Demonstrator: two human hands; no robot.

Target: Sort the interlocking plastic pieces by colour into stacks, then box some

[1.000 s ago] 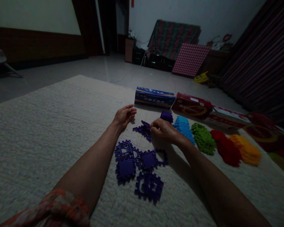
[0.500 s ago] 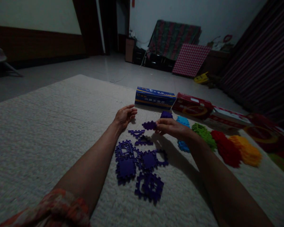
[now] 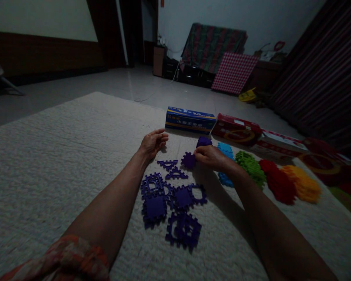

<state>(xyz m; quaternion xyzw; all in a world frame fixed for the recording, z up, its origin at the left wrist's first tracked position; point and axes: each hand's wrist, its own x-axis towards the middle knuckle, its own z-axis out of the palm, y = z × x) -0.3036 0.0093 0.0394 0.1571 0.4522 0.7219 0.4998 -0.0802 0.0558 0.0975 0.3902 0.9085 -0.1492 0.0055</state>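
Note:
Pinched in my right hand [image 3: 210, 157] is a small purple notched tile [image 3: 188, 160], held by its right edge just above the mat. My left hand [image 3: 154, 143] rests on the mat with fingers apart and slightly curled, holding nothing. Two purple triangular pieces [image 3: 176, 173] lie between my hands, nearer to me than the held tile. Closer still are several purple interlocking pieces, some solid like one square tile [image 3: 155, 208], others frames with openings [image 3: 198, 194]. Beyond my right hand sits a purple pile [image 3: 204, 141], partly hidden by it.
Right of my right hand, piles of blue [image 3: 225, 150], green [image 3: 250, 168], red [image 3: 277, 182] and yellow pieces [image 3: 302, 183] lie on the cream mat [image 3: 76, 132]. A blue box [image 3: 190, 120] and red boxes [image 3: 236, 128] line the far side.
My right hand has turned the purple tile, so its flat face shows more, and lowered it slightly. My left hand keeps its pose. The whole view has shifted a little.

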